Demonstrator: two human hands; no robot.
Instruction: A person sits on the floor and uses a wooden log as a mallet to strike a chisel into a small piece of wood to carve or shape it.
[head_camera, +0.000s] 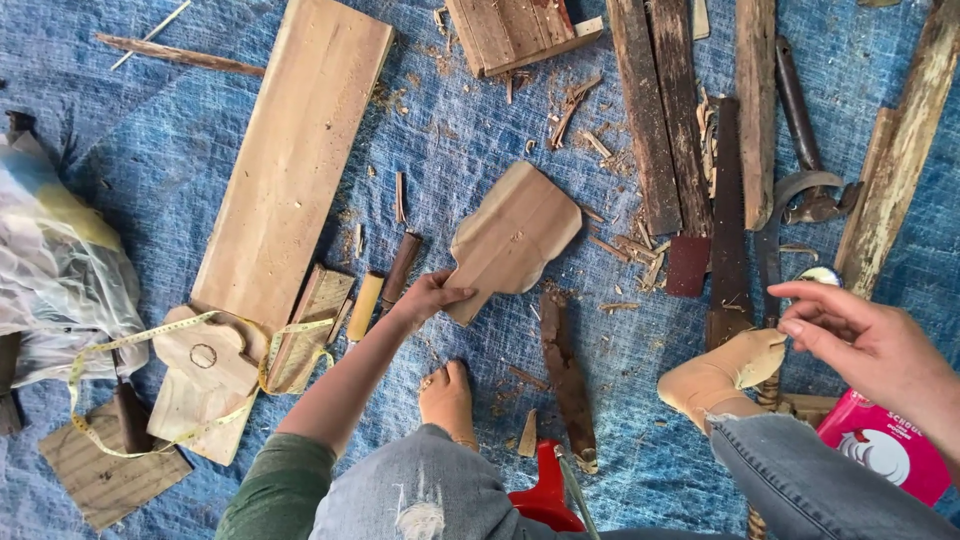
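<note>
We've got our left hand (428, 297) pinching the narrow handle end of the stiff, light-looking cutout board (513, 240) on the tarp (150, 150), while our right hand (868, 345) is loose, empty.

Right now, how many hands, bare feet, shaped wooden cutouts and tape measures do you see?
Hands: 2, left hand, right hand
Bare feet: 2
Shaped wooden cutouts: 2, held cutout, lying cutout
Yellow tape measure: 1
Total: 7
</note>
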